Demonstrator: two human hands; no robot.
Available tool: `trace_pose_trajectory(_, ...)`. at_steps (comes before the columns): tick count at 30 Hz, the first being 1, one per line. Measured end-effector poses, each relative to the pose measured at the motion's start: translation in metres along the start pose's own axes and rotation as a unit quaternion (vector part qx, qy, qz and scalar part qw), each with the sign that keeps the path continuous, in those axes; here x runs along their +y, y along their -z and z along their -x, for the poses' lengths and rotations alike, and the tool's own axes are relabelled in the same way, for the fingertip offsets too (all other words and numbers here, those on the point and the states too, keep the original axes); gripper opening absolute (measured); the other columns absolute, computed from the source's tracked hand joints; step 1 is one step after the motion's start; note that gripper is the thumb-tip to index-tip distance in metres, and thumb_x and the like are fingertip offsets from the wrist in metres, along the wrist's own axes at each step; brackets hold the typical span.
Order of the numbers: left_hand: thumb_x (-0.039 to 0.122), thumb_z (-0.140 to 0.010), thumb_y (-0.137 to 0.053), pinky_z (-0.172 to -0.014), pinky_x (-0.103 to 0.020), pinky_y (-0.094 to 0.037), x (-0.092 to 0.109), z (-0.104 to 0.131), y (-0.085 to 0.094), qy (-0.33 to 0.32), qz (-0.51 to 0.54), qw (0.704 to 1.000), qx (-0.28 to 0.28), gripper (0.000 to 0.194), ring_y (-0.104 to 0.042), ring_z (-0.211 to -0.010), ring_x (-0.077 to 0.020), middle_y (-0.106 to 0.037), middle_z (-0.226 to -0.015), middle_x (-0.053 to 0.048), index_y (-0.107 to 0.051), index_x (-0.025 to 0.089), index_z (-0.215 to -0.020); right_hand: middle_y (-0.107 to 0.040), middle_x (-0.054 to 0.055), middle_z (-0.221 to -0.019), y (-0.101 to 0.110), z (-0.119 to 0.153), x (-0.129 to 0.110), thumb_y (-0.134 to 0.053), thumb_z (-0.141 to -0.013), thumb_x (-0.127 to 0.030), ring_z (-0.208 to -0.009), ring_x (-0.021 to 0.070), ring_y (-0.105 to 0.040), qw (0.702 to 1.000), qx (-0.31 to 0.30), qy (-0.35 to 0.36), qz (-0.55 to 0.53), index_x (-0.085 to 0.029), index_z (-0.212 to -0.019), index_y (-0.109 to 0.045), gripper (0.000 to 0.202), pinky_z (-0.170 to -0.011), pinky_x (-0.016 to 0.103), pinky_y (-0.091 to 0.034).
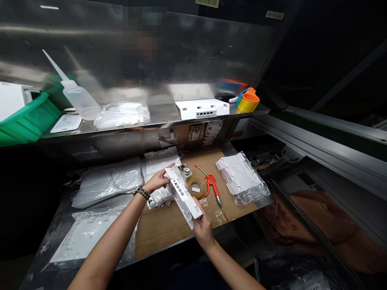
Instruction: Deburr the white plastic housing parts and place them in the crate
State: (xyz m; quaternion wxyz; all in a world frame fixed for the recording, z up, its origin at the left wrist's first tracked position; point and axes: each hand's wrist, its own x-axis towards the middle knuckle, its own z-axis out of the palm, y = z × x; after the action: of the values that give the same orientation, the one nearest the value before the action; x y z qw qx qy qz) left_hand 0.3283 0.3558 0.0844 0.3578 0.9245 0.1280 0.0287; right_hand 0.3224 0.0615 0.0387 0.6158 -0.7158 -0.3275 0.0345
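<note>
A white plastic housing (184, 197) with a row of square slots is held tilted over the brown cardboard (163, 233). My left hand (157, 180) grips its upper left end, fingers closed round the edge. At its lower right end, my right hand (203, 226) is closed on the corner, thumb on the near side. Just beyond the part lie a roll of tape (196, 187) and a red air gun (211, 185). Bagged white parts (161, 161) rest behind my left hand.
Stacks of plastic bags (109, 181) and a bagged panel (87, 233) lie left; bagged parts (242, 177) lie right. The metal shelf (160, 117) holds a green bin (30, 121), a squeeze bottle (80, 100), a white housing (202, 108) and coloured tape rolls (248, 101).
</note>
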Motion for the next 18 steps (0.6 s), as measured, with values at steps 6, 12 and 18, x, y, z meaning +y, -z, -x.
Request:
trace_pose_trajectory(6,0.018,-0.093,-0.046,-0.097,-0.041,-0.057,0.022,0.028,-0.015,-0.062,-0.059,0.985,0.151,0.048,-0.070,-0.117,-0.0258,-0.066,-0.144,-0.008,-0.069,0.024,-0.135,-0.066,0.014,-0.142,0.014,-0.001,-0.030,-0.048,-0.103,-0.027,-0.130,0.0280,-0.066,0.999,-0.035,-0.028,0.021,-0.021,-0.151,-0.053,0.048,-0.107,0.041,-0.056)
trace_pose_trajectory(12,0.004,-0.086,-0.045,-0.071,-0.035,-0.059,0.066,0.077,-0.031,-0.135,-0.142,0.972,0.131,0.069,-0.074,-0.081,-0.0204,-0.058,-0.151,-0.003,-0.055,0.030,-0.150,-0.077,0.015,-0.121,0.052,-0.022,-0.049,-0.067,-0.092,-0.057,-0.114,0.0313,-0.073,0.940,0.104,-0.263,-0.189,-0.014,-0.125,-0.070,0.054,-0.099,0.042,-0.059)
trace_pose_trajectory(18,-0.005,-0.073,-0.041,-0.048,-0.025,-0.053,0.149,0.107,-0.048,-0.175,-0.077,0.981,0.032,0.111,-0.055,-0.047,-0.0054,-0.021,-0.172,-0.013,0.004,0.033,-0.166,-0.081,0.013,-0.106,0.117,-0.024,-0.066,-0.075,-0.083,-0.061,-0.100,0.0329,-0.076,0.897,0.199,-0.304,-0.253,-0.016,-0.115,-0.075,0.055,-0.085,0.042,-0.062)
